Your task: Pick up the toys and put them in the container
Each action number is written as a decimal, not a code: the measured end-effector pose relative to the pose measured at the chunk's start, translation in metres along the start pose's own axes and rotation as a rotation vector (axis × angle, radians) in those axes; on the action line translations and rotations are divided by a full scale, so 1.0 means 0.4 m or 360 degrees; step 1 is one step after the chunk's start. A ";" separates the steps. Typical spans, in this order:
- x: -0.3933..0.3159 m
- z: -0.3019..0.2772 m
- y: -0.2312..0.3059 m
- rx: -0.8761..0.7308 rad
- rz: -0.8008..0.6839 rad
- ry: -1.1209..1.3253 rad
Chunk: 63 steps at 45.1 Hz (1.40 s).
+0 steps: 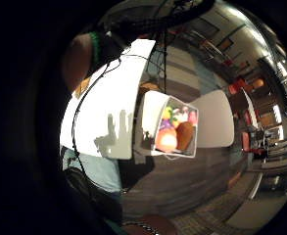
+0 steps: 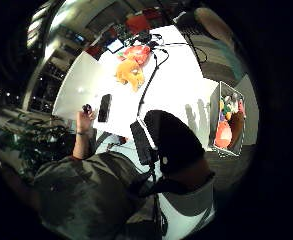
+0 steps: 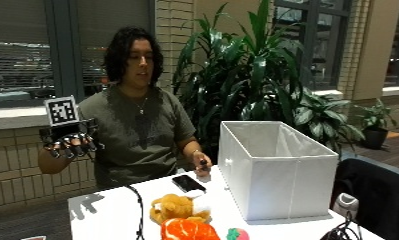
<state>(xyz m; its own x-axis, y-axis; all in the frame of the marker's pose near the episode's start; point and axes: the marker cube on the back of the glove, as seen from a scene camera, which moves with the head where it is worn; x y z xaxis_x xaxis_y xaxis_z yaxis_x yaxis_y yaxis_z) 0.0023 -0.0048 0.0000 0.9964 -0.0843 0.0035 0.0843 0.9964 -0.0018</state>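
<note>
Outside view: my black-gloved right hand [image 3: 70, 144] is raised at shoulder height, fingers loosely curled around nothing, well away from the tall white fabric box [image 3: 279, 170]. Beside the box on the white table [image 3: 106, 215] lie a tan plush animal [image 3: 178, 206], an orange-and-white plush [image 3: 188, 230] and a small pink toy [image 3: 237, 234]; more toys [image 1: 175, 131] sit inside it.

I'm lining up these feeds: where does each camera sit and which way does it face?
Little finger palm view: raised above the table, looking down into the toy-filled container; an arm shows.
Thumb palm view: looks down on the person's head, bare hand, orange plush.
Outside view: across the table, facing the person, gloved hand raised.
All share the container.
</note>
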 end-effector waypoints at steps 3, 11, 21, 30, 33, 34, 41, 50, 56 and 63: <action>-0.004 0.001 -0.012 0.0054 0.0020 -0.0003; -0.039 -0.019 -0.012 -0.0075 0.0253 -0.0017; -0.083 -0.017 -0.095 0.0029 -0.0036 -0.0150; -0.199 0.041 -0.268 -0.0017 -0.0199 -0.0348; -0.244 0.084 -0.355 -0.0037 -0.0227 -0.0385; -0.257 0.103 -0.387 -0.0044 -0.0233 -0.0396; -0.333 0.298 -0.605 -0.0137 -0.0159 -0.0387; -0.385 0.518 -0.728 -0.0493 -0.0036 -0.0277; -0.391 0.617 -0.764 -0.0589 -0.0063 -0.0021; -0.394 0.613 -0.765 -0.0310 -0.0114 0.0045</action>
<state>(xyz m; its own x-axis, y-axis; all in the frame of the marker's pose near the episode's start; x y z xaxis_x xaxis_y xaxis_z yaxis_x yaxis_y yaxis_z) -0.1814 -0.2958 0.2450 0.9874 -0.1575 -0.0178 0.1510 0.9689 -0.1959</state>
